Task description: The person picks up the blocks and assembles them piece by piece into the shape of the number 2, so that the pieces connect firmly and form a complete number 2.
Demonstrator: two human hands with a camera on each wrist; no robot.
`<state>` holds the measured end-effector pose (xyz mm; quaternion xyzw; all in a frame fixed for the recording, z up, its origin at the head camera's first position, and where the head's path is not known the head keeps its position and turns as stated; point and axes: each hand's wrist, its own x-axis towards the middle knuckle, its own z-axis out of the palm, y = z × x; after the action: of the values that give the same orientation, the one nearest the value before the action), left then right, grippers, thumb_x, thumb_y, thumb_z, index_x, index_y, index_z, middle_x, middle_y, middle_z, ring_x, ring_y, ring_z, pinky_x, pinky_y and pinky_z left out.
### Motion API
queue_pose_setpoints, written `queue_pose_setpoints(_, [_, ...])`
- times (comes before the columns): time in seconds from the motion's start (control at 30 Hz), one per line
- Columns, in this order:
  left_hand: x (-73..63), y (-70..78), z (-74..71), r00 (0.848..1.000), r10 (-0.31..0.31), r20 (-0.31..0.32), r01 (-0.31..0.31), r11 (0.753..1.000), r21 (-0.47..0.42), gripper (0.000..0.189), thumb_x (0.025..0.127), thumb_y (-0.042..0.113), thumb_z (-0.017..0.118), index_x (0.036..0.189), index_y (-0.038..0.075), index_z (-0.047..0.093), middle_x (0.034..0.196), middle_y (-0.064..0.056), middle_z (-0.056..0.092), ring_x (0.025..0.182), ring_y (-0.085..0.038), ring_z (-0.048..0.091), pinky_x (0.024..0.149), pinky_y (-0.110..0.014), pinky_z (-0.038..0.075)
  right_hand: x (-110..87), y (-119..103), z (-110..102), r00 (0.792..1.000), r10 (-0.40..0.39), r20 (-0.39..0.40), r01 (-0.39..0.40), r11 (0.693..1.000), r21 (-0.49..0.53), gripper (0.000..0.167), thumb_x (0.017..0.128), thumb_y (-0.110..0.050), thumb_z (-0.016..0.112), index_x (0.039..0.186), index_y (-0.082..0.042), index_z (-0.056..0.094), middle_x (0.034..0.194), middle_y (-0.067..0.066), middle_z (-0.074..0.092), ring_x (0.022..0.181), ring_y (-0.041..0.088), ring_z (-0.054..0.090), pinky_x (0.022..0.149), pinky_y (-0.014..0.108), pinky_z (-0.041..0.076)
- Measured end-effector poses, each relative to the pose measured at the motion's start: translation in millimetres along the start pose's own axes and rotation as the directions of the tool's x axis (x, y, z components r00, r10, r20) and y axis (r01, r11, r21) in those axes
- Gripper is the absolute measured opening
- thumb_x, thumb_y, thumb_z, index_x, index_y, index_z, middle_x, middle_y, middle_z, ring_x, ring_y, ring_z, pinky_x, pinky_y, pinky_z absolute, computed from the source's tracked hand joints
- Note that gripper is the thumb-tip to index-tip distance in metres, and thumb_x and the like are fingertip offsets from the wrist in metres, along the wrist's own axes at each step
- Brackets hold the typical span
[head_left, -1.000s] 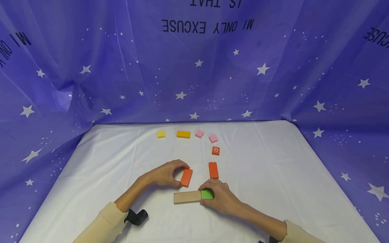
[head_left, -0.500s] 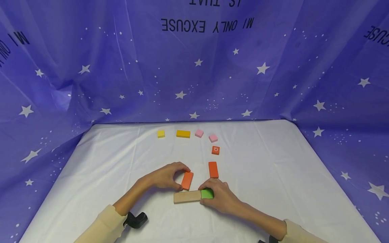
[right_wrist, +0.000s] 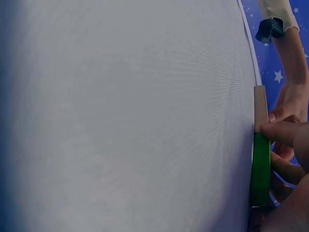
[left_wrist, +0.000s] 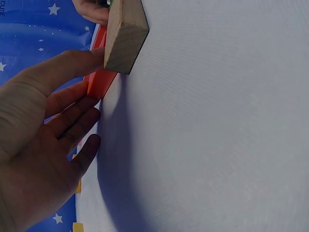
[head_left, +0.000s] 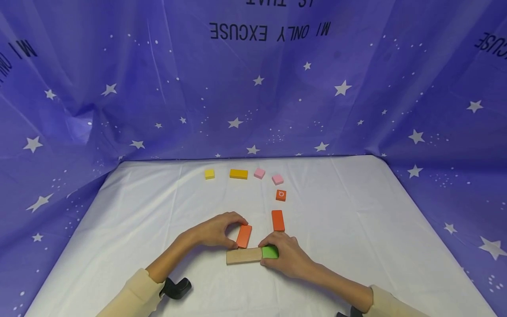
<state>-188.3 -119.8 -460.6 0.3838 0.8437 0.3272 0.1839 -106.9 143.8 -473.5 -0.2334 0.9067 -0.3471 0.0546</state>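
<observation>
In the head view my left hand (head_left: pixel 215 230) pinches a red-orange rectangular block (head_left: pixel 244 237) between thumb and fingertips. That block's near end is right at the far long edge of a plain wooden block (head_left: pixel 243 256), which lies flat on the white cloth. My right hand (head_left: pixel 288 257) grips a green block (head_left: pixel 270 252) set end to end with the plain one; the palm covers part of it. In the left wrist view the thumb overlaps the plain block's end (left_wrist: pixel 126 38), with the red-orange block (left_wrist: pixel 100 83) behind. The right wrist view shows the green block's long side (right_wrist: pixel 261 169) under my fingers.
Beyond my right hand lies another red-orange block (head_left: pixel 278 220), with a small marked orange-red square (head_left: pixel 281 195) behind it. Farther back are two pink squares (head_left: pixel 259 173), a yellow-orange bar (head_left: pixel 238 174) and a yellow square (head_left: pixel 209 174). A starry blue curtain (head_left: pixel 253 97) hangs behind.
My left hand has drawn the red-orange block toward me, up to the plain wooden block's far edge; it has hardly moved over the last half second. The right hand has stayed in place.
</observation>
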Motion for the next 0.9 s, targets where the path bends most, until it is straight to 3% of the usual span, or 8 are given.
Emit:
queue_pose_setpoints(0.47, [-4.3, 2.0, -0.1, 1.0, -0.008, -0.004, 0.008, 1.0, -0.016, 0.066, 0.079, 0.019, 0.081, 0.138, 0.007, 0.056, 0.134, -0.003, 0.057, 0.126, -0.022, 0.05, 0.11, -0.044, 0.037, 0.5, 1, 0, 1.0, 0.008, 0.008, -0.008, 1.0, 0.003, 0.024, 0.081, -0.022, 0.083, 0.101, -0.023, 0.071, 0.1, -0.012, 0.064, 0.094, 0.007, 0.053, 0.074, 0.033, 0.033])
queue_pose_setpoints(0.67, [-10.7, 6.8, 3.3, 1.0, 0.002, -0.028, -0.003, 1.0, -0.031, 0.063, 0.087, 0.018, 0.075, 0.143, 0.005, 0.051, 0.142, -0.009, 0.052, 0.133, -0.027, 0.045, 0.112, -0.048, 0.034, 0.3, 1, 0, 1.0, 0.004, 0.008, -0.004, 1.0, 0.006, 0.025, 0.081, -0.023, 0.083, 0.102, -0.023, 0.07, 0.101, -0.013, 0.063, 0.095, 0.007, 0.053, 0.075, 0.033, 0.034])
queue_pose_setpoints(0.8, [-19.9, 14.4, 10.7, 0.998, 0.008, -0.061, -0.007, 1.0, 0.016, 0.057, 0.095, 0.021, 0.067, 0.146, 0.004, 0.048, 0.149, -0.01, 0.046, 0.139, -0.029, 0.039, 0.113, -0.05, 0.032, 0.5, 1, 0, 1.0, 0.005, 0.012, -0.005, 1.0, 0.007, 0.025, 0.081, -0.024, 0.083, 0.102, -0.023, 0.07, 0.102, -0.013, 0.063, 0.095, 0.008, 0.053, 0.075, 0.033, 0.033])
queue_pose_setpoints(0.9, [-27.4, 21.6, 17.8, 0.994, 0.057, -0.093, -0.045, 0.991, 0.125, 0.055, 0.098, 0.023, 0.064, 0.148, 0.004, 0.047, 0.152, -0.011, 0.043, 0.141, -0.029, 0.038, 0.112, -0.05, 0.034, 0.4, 1, 0, 1.0, 0.008, 0.016, -0.008, 1.0, 0.004, 0.025, 0.082, -0.025, 0.083, 0.103, -0.023, 0.07, 0.102, -0.014, 0.063, 0.096, 0.008, 0.053, 0.075, 0.033, 0.034])
